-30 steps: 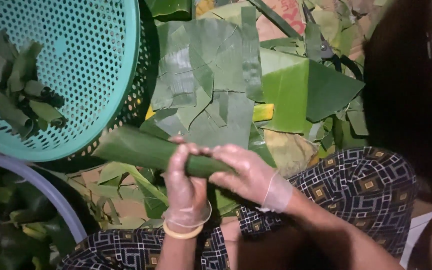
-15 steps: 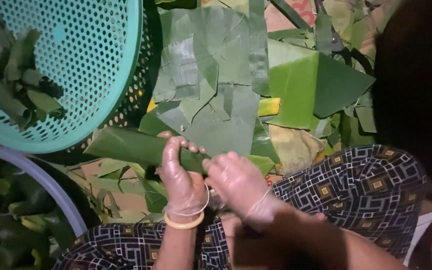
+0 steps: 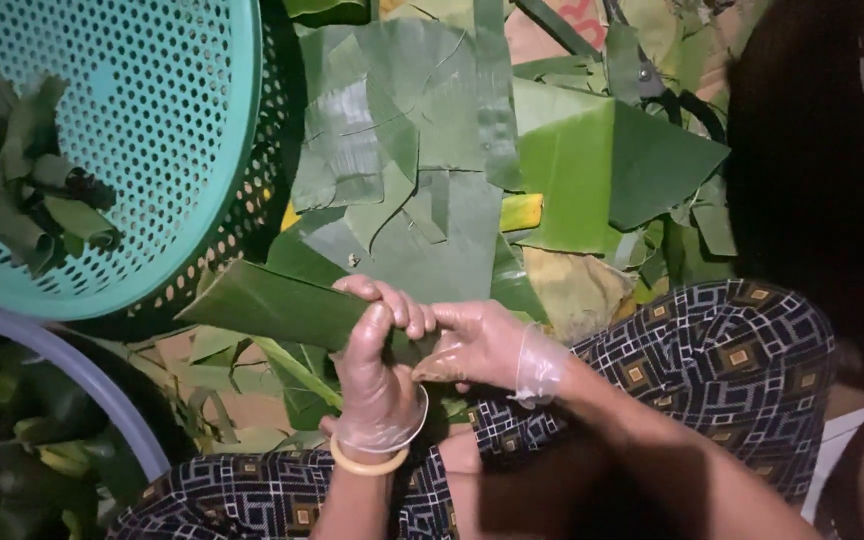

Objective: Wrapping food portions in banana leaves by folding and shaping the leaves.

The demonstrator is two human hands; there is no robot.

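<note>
The long rolled green banana leaf (image 3: 282, 310) slants up-left from the gloved left hand (image 3: 377, 385), fingers clamped around it; the right hand (image 3: 477, 345) pinches its lower end.

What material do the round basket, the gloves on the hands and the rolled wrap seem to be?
Basket: likely moulded plastic, teal, with even punched holes and a smooth rim.
Gloves, on the left hand and right hand: thin clear film, probably plastic, wrinkled at the cuffs.
Rolled wrap: a green leaf, seemingly banana, faintly glossy with fine parallel veins.
</note>
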